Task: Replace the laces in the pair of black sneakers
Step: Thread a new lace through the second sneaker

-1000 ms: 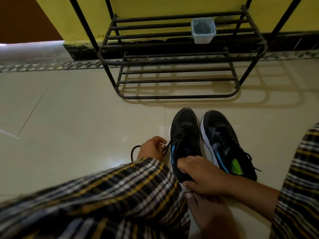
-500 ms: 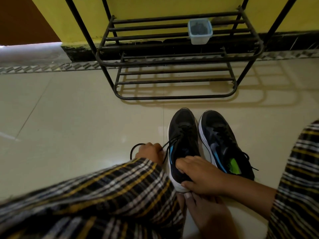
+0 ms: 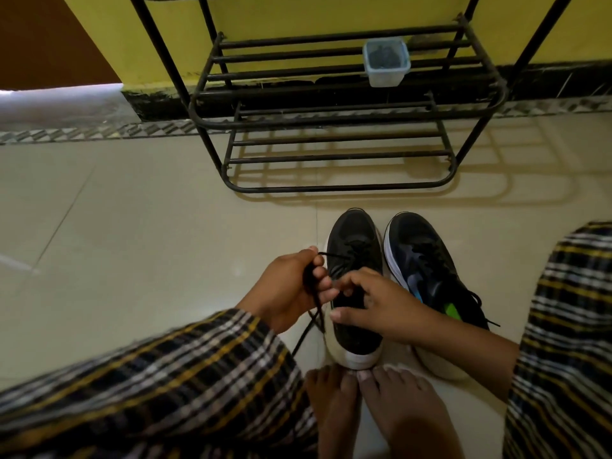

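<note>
Two black sneakers stand side by side on the floor, toes pointing away from me. My left hand [image 3: 288, 289] grips the black lace [image 3: 313, 313] of the left sneaker [image 3: 356, 240], bunched in its curled fingers, with an end trailing down to the floor. My right hand [image 3: 377, 303] rests on the left sneaker's opening, thumb along its inner edge, fingers curled at the eyelets. The right sneaker [image 3: 427, 260] keeps its lace, with blue and green markings on its side.
A black metal shoe rack [image 3: 337, 114] stands against the yellow wall just beyond the sneakers, with a small clear plastic container [image 3: 385, 61] on a shelf. My bare feet [image 3: 364, 402] touch the sneakers' heels. Pale tiled floor [image 3: 149, 243] spreads to the left.
My left hand has risen and moved right, pulling the lace up beside the left sneaker. My right hand has slid forward from the heel to the eyelets.
</note>
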### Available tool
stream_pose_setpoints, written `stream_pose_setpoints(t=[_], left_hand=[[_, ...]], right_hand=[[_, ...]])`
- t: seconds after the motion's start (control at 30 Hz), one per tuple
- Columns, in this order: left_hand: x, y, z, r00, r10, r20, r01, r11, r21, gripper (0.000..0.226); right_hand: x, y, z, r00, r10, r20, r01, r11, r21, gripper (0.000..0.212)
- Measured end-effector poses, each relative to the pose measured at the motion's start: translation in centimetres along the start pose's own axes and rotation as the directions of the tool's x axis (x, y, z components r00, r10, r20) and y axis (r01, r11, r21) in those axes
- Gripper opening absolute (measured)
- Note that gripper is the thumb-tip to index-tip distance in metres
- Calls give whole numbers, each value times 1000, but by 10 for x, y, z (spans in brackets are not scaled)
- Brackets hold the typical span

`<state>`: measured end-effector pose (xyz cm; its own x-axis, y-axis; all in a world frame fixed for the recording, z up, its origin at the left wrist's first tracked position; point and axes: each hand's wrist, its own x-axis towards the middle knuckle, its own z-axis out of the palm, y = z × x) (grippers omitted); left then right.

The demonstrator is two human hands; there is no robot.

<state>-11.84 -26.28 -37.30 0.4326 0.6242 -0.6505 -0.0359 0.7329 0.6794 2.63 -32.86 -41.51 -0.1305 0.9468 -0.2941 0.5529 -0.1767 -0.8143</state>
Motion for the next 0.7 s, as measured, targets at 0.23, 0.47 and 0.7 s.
stream_pose_setpoints(t=[0.23, 0.47, 0.7], left_hand=[[5, 0, 8, 1000, 14, -17, -16, 996, -93, 34], [13, 0, -11, 982, 54, -179, -68, 995, -76, 31], [29, -23, -52, 934, 227, -276, -19, 803, 596, 33]], right_hand=[[-10, -15, -10, 940, -9, 341, -92, 956, 280, 19], [-10, 0, -24, 975, 116, 191, -167, 947, 275, 25], [-10, 11, -55, 986, 141, -89, -136, 989, 58, 15]])
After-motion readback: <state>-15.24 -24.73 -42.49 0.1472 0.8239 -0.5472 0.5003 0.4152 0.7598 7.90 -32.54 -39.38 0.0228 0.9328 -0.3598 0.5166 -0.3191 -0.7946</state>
